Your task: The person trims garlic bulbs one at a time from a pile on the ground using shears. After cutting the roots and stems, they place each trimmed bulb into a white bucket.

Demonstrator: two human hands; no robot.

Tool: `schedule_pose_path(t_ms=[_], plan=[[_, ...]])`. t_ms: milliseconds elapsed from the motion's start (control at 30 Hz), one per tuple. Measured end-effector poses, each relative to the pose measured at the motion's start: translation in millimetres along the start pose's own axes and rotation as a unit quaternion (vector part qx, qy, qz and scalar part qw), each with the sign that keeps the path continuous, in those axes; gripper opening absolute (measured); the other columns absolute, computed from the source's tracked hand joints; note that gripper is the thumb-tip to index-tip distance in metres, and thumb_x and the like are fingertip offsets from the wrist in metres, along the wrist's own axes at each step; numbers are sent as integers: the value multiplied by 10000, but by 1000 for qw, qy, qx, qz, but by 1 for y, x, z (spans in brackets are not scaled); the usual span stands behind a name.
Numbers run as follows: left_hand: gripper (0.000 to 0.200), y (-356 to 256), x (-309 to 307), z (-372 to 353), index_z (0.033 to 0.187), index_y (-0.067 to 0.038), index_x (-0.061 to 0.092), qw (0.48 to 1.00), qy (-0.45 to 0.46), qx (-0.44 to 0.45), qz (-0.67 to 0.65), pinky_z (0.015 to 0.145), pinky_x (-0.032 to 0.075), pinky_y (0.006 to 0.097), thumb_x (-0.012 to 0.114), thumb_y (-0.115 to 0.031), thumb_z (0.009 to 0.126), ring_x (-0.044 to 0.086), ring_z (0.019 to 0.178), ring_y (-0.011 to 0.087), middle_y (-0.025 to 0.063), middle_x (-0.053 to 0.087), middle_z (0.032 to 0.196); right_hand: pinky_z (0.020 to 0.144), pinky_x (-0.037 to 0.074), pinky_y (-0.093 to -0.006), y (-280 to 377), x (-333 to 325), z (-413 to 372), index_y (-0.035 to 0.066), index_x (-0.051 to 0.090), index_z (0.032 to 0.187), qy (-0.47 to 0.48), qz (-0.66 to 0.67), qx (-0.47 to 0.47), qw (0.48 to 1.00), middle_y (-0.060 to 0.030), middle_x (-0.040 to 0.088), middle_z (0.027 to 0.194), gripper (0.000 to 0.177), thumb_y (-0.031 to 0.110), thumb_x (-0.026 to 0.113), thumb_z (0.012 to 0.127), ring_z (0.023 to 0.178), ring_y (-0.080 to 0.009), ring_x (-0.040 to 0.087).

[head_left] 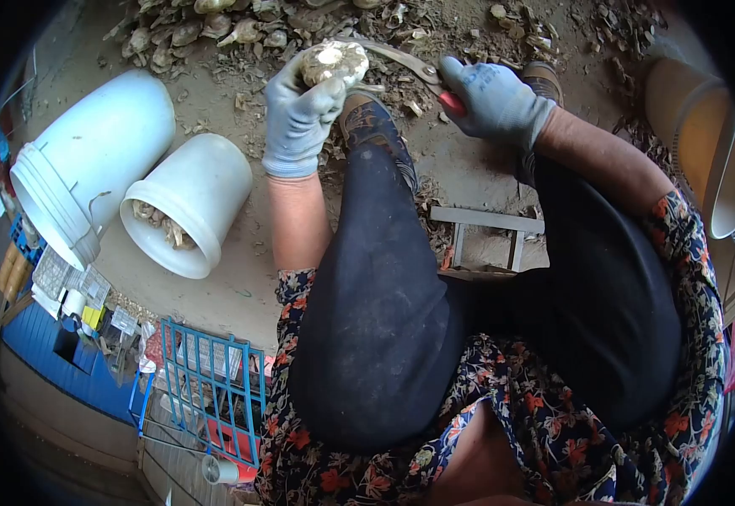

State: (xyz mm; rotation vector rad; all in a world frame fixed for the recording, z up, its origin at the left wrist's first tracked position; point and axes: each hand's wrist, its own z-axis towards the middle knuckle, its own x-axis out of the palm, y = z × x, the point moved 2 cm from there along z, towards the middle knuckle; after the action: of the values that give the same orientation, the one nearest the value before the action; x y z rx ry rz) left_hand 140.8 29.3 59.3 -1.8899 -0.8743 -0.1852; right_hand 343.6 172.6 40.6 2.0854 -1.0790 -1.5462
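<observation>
My left hand (298,118), in a pale work glove, is closed around a dirt-covered garlic bulb (340,64) with a white top. To its right, my gloved right hand (494,99) grips a pair of pruning shears (414,64) by the red handles. The shears' blades are spread and point left toward the bulb; one reaches along its upper edge. A heap of garlic bulbs (207,30) with dry stalks lies on the ground beyond my left hand.
Two white buckets lie on their sides at left; the smaller bucket (195,190) holds several bulbs or trimmings. Another bucket (694,126) lies at right. Dry scraps (553,29) litter the dirt floor. A blue metal rack (216,379) stands lower left. A small wooden frame (485,221) sits between my legs.
</observation>
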Motion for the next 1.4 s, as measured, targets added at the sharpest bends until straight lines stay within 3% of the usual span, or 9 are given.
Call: schedule_pose_path(t_ms=[567, 800, 867, 967, 1000, 1033, 1167, 1300, 1400], plan=[[501, 5, 15, -20, 1163, -36, 506, 962, -175, 210, -2, 737, 539, 299, 674, 91, 708, 593, 949, 191, 87, 565, 1095, 709, 459, -419, 31, -8, 5, -20, 507, 954, 106, 219, 81, 967, -219, 598, 828, 379, 321, 632, 848, 780, -354, 593], [247, -103, -82, -158, 1028, 34, 595, 610, -704, 239, 273, 709, 540, 336, 571, 44, 782, 614, 886, 215, 116, 602, 1003, 731, 471, -382, 5, -10, -4, -5, 559, 906, 128, 255, 186, 940, -181, 617, 830, 298, 270, 642, 823, 794, -282, 614], [384, -110, -82, -149, 1144, 51, 560, 314, -584, 28, 749, 720, 524, 324, 532, 76, 761, 610, 883, 211, 127, 599, 985, 757, 472, -389, 9, -5, -2, -9, 551, 920, 151, 264, 186, 934, -196, 615, 836, 314, 282, 628, 831, 827, -313, 616], [463, -83, -92, -56, 1209, -22, 571, 715, -431, 173, 523, 781, 507, 342, 536, 22, 750, 605, 891, 206, 139, 600, 1036, 770, 472, -391, 10, -2, 5, -13, 540, 946, 166, 209, 151, 952, -202, 612, 843, 328, 286, 619, 838, 837, -329, 614], [467, -74, -89, -11, 1234, -42, 550, 707, -367, 78, 599, 820, 502, 351, 545, -16, 768, 613, 910, 251, 168, 593, 1096, 770, 472, -391, 10, -2, 6, -13, 540, 946, 166, 206, 152, 952, -202, 612, 843, 328, 286, 619, 838, 837, -329, 614], [448, -65, -80, 32, 1201, -19, 524, 466, -255, 215, 820, 838, 504, 362, 572, -32, 755, 619, 917, 316, 195, 575, 1134, 801, 480, -402, 10, -3, 8, -19, 555, 965, 168, 184, 151, 957, -212, 628, 875, 368, 320, 613, 835, 887, -337, 625], [359, -23, -117, 100, 1065, -3, 526, 514, -277, -58, 810, 908, 490, 446, 675, -137, 768, 586, 1061, 416, 249, 547, 1168, 840, 484, -420, 8, -1, 7, -27, 561, 986, 181, 183, 165, 952, -230, 640, 912, 419, 360, 606, 831, 946, -361, 631], [392, -6, -132, 65, 1140, 21, 498, 937, -251, -32, 242, 526, 472, 248, 670, -5, 789, 603, 684, 149, 108, 622, 892, 824, 487, -429, 8, -3, 9, -19, 531, 1017, 161, 135, 139, 968, -231, 641, 906, 398, 336, 590, 847, 945, -377, 628], [429, -6, -87, 26, 1180, -18, 486, 982, -171, 61, 49, 509, 494, 256, 644, 32, 785, 625, 643, 175, 131, 638, 929, 755, 504, -460, 9, -2, 15, 8, 467, 1033, 112, 33, 85, 990, -227, 638, 947, 337, 302, 543, 888, 882, -388, 639]])
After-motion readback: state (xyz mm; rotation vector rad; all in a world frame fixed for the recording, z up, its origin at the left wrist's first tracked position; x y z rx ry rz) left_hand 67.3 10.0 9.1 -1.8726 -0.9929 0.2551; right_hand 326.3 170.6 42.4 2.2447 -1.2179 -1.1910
